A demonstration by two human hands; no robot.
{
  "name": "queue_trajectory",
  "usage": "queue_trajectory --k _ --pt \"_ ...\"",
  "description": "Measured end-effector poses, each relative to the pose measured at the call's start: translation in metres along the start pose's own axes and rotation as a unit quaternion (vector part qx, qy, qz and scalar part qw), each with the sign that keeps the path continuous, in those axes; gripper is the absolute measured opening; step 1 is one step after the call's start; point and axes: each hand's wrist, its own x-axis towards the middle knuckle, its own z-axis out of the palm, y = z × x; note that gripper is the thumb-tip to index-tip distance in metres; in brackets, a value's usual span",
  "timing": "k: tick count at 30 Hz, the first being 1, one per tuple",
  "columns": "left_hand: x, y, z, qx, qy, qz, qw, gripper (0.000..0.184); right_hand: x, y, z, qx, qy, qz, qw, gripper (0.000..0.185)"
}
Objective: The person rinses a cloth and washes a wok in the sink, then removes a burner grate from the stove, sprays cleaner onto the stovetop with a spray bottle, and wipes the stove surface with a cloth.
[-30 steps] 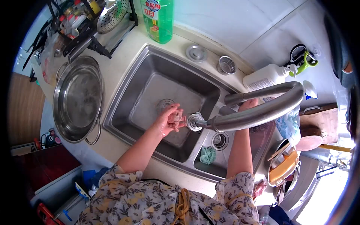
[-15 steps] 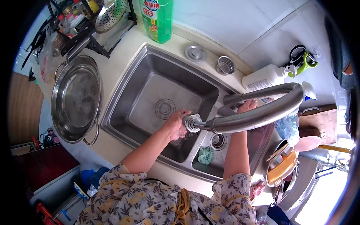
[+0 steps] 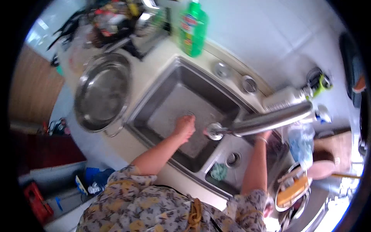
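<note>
Over the large basin of the steel sink (image 3: 154, 112), my left hand (image 3: 186, 128) hangs with its fingers curled together; the blur hides whether anything is in it. The spout of the faucet (image 3: 270, 120) is just to its right. My right hand (image 3: 265, 134) is behind the faucet's curved neck, near its base, with the fingers mostly hidden. A crumpled green cloth (image 3: 219, 171) lies in the small basin, beside the drain strainer (image 3: 233, 159).
A steel pot (image 3: 102, 92) stands left of the sink. Behind are a green bottle (image 3: 193, 33), a drain cover (image 3: 222, 70), a metal cup (image 3: 249, 84) and a white bottle (image 3: 284, 98). A bowl with an orange item (image 3: 292, 192) is at right.
The view has shifted and blurred, so the sink sits further right and lower. My left hand has moved away from the spout, its fingers curled in. My right hand stays behind the faucet.
</note>
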Motion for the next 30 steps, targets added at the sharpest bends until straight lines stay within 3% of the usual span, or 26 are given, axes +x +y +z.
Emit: queue_trajectory --k 1,2,4,6,8,9,10,12,13,14,15,16,18,20,22,23,26,28,30 --pt "-0.010 0.010 0.002 0.016 -0.011 0.039 0.999 0.034 0.022 0.012 -0.019 -0.159 -0.112 -0.044 0.980 0.036" --pt "-0.022 0.022 0.005 0.034 -0.023 0.079 0.996 0.031 0.011 -0.005 -0.016 -0.427 -0.149 -0.190 0.871 0.031" --pt "-0.045 0.037 0.005 -0.036 -0.074 0.148 0.986 0.026 -0.053 -0.043 0.012 -0.500 -0.031 -0.224 0.836 0.041" --pt "-0.053 0.040 -0.008 -0.033 -0.033 0.166 0.985 0.019 -0.107 -0.041 0.011 -0.454 0.077 -0.347 0.817 0.034" --pt "-0.047 0.024 -0.028 -0.034 0.000 0.180 0.983 0.016 -0.151 -0.012 0.004 -0.396 0.016 -0.311 0.864 0.026" --pt "-0.033 0.005 -0.051 -0.001 -0.095 0.135 0.986 0.017 -0.180 0.003 0.008 -0.284 -0.092 -0.212 0.930 0.022" --pt "-0.030 -0.007 -0.065 0.037 -0.188 0.087 0.978 0.026 -0.210 0.014 0.018 -0.165 -0.198 -0.102 0.961 0.019" --pt "-0.059 -0.018 -0.052 -0.037 -0.147 0.106 0.983 0.039 -0.261 0.025 0.045 -0.188 -0.316 -0.044 0.929 0.015" --pt "-0.079 -0.015 -0.043 0.064 -0.075 0.122 0.988 0.045 -0.280 0.020 0.060 -0.188 -0.326 -0.042 0.926 0.015" --pt "-0.080 -0.028 -0.039 0.130 -0.022 0.191 0.973 0.047 -0.296 0.006 0.078 -0.188 -0.366 0.028 0.911 0.017" --pt "-0.093 -0.019 -0.039 0.206 -0.037 0.218 0.953 0.048 -0.305 -0.002 0.088 -0.188 -0.403 0.096 0.891 0.020" --pt "-0.110 -0.004 -0.037 0.281 -0.052 0.244 0.927 0.050 -0.304 -0.005 0.090 -0.188 -0.410 0.093 0.888 0.020" --pt "-0.128 0.012 -0.039 0.276 -0.036 0.242 0.929 0.043 -0.294 -0.012 0.090 -0.149 -0.445 0.149 0.871 0.023" --pt "-0.136 0.024 -0.045 0.382 -0.056 0.298 0.873 0.043 -0.294 -0.035 0.095 -0.168 -0.432 0.145 0.874 0.025" --pt "-0.145 0.027 -0.045 0.387 -0.034 0.344 0.855 0.040 -0.296 -0.048 0.096 -0.188 -0.414 0.082 0.887 0.025" --pt "-0.144 0.027 -0.046 0.365 -0.034 0.370 0.854 0.040 -0.301 -0.054 0.097 -0.154 -0.366 0.108 0.912 0.021" --pt "-0.155 0.042 -0.055 0.326 -0.063 0.392 0.858 0.036 -0.316 -0.058 0.100 0.076 -0.379 0.139 0.912 0.022" --pt "-0.168 0.056 -0.069 0.364 -0.114 0.449 0.808 0.032 -0.326 -0.050 0.092 0.160 -0.413 0.176 0.879 0.026" --pt "-0.191 0.073 -0.090 0.342 -0.140 0.473 0.800 0.026 -0.367 -0.049 0.110 0.217 -0.296 0.161 0.916 0.029"
